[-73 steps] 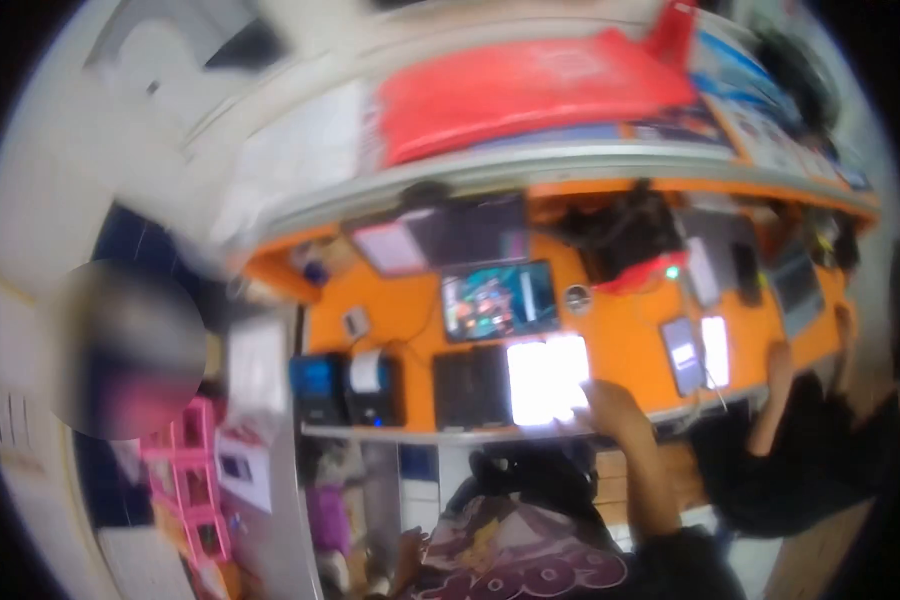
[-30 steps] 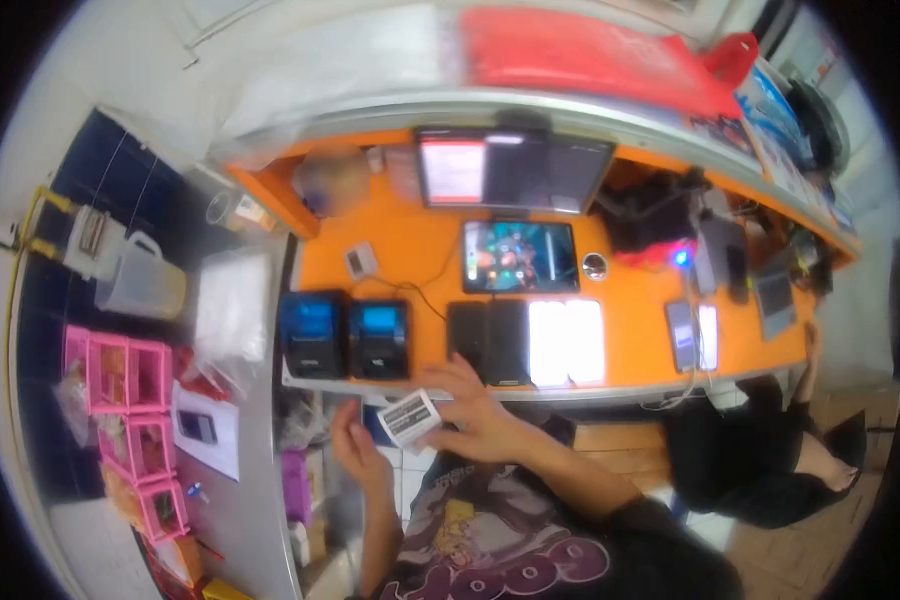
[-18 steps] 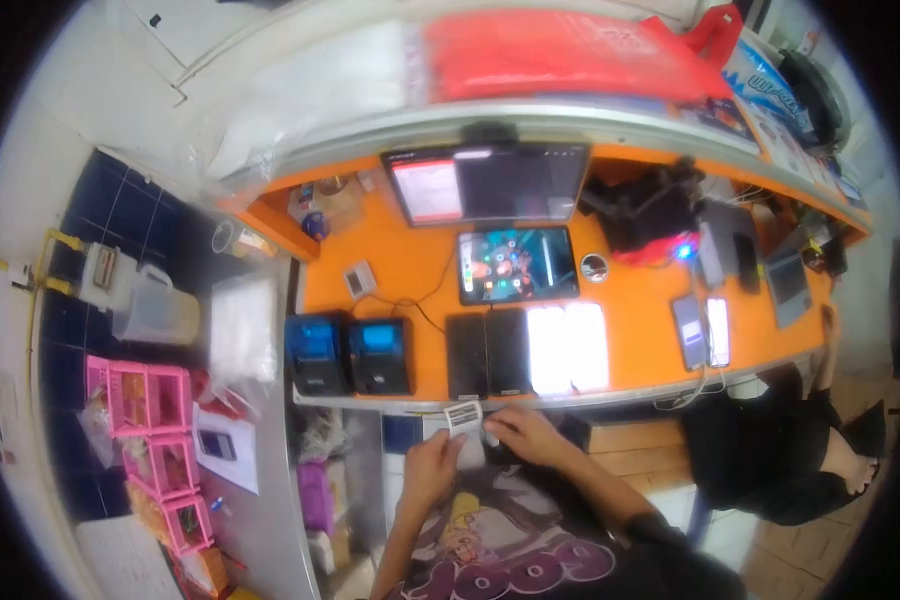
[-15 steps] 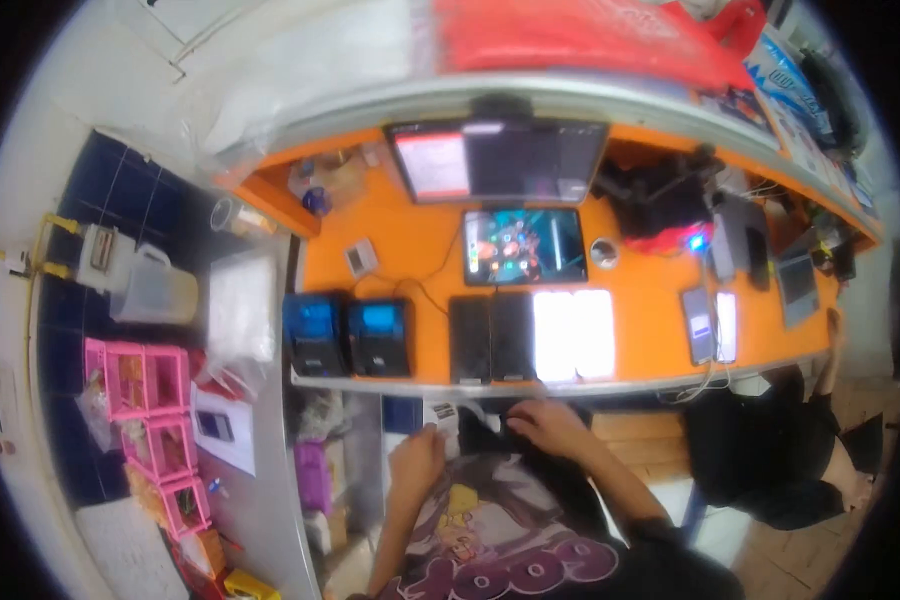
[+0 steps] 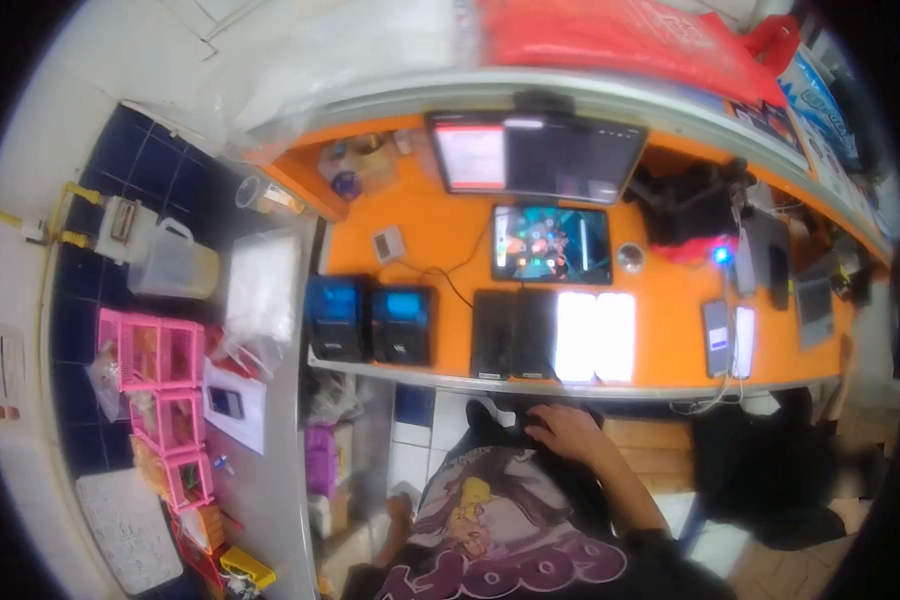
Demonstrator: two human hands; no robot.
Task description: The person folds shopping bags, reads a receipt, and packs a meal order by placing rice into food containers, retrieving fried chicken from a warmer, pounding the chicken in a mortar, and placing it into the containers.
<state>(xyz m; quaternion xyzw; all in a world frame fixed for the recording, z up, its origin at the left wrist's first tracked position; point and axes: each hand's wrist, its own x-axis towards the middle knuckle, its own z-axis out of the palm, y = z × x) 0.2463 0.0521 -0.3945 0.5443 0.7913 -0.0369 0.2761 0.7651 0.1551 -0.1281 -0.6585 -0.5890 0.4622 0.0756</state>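
Observation:
My right hand (image 5: 567, 434) lies over my dark-clothed lap just below the desk's front edge, fingers apart and nothing visible in it. My left hand (image 5: 400, 515) hangs low beside my printed shirt (image 5: 490, 515); it is small and blurred, so its fingers and anything in them cannot be made out. Nearest on the desk stand two bright white-screened phones (image 5: 595, 338), with two dark devices (image 5: 513, 335) to their left. Two black boxy devices with blue-lit tops (image 5: 403, 325) sit farther left. Behind the phones, a tablet (image 5: 551, 245) shows its icons.
A monitor (image 5: 570, 160) stands at the back of the orange desk (image 5: 435, 225). Two cabled phones (image 5: 717, 337) lie on the right. Pink baskets (image 5: 155, 355) and a metal counter (image 5: 270, 490) stand left. At right, another person's dark clothing (image 5: 760, 465) is visible.
My left hand has dropped from my lap to my side; the white paper slip it held is out of sight. My right hand stays over my lap. The view has shifted left.

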